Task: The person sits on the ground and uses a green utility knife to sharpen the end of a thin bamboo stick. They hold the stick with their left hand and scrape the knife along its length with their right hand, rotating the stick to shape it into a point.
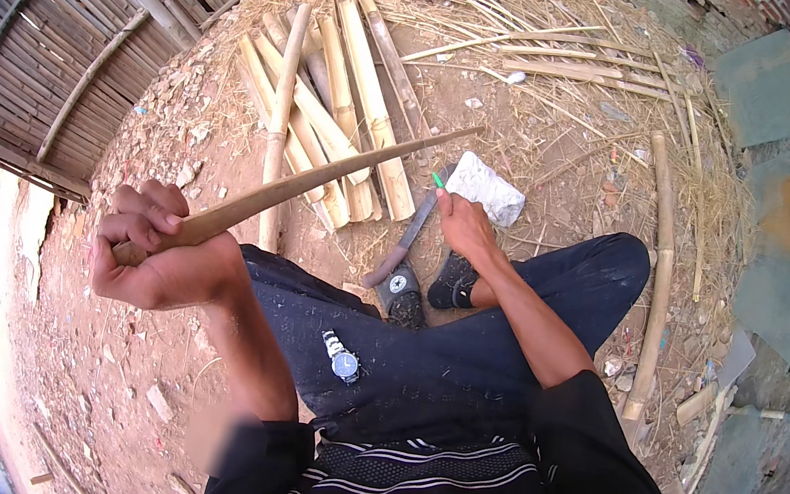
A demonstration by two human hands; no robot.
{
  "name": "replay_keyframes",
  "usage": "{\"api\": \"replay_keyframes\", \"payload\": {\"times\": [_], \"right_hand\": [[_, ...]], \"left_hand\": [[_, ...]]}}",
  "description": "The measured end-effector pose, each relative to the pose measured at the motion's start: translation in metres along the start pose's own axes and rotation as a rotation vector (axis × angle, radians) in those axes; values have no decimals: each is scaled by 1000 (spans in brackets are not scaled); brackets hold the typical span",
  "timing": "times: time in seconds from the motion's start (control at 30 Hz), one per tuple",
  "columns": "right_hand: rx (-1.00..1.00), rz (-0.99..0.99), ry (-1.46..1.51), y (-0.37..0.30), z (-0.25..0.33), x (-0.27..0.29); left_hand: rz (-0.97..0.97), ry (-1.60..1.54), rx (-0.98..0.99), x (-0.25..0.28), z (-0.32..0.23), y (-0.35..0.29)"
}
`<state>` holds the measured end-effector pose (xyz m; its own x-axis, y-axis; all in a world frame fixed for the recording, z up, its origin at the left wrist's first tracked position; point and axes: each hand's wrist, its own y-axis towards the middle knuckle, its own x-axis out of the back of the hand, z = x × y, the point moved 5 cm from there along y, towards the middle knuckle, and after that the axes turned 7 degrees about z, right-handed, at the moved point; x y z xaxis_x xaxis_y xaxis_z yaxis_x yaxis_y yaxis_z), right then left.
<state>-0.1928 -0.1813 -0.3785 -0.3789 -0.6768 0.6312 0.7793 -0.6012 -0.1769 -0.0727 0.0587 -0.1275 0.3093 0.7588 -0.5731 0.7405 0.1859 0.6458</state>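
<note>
Bamboo strip (324, 176), long and tapering, slants up from the left hand (157, 249), which is clenched tight round its thick end. Below its tip, the right hand (459, 221) grips a machete (404, 240), blade angled down toward a black shoe (400, 296). Beyond the strip lie split bamboo slats (334, 107) on straw-strewn earth; a white stone (489, 190) sits beside the right hand.

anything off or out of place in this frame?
One oddity: a wristwatch lies loose on the lap of the dark trousers, not on a wrist. Otherwise the left hand grips a bamboo strip, the right hand a blade; split bamboo lies piled on dirt.
</note>
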Motion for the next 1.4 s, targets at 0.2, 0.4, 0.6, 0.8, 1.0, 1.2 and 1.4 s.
{"api": "replay_keyframes", "payload": {"times": [0.2,0.4,0.6,0.8,1.0,1.2,1.4], "right_hand": [[289,32,50,-23,72,6],[83,30,8,26,11,-3],[14,-35,59,22,12,-3],[77,67,80,15,20,-5],[380,34,81,-14,51,12],[463,-76,-17,-25,74,23],[345,-185,-59,-11,63,21]], "left_hand": [[-73,-23,-19,6,-5,2],[-1,-56,-19,3,-6,-3],[12,-52,-33,1,-2,2],[-2,-99,3,10,-5,-3],[-11,-123,21,9,-2,-1],[40,-112,-6,7,-3,0],[32,-100,23,8,-4,-4]]}}
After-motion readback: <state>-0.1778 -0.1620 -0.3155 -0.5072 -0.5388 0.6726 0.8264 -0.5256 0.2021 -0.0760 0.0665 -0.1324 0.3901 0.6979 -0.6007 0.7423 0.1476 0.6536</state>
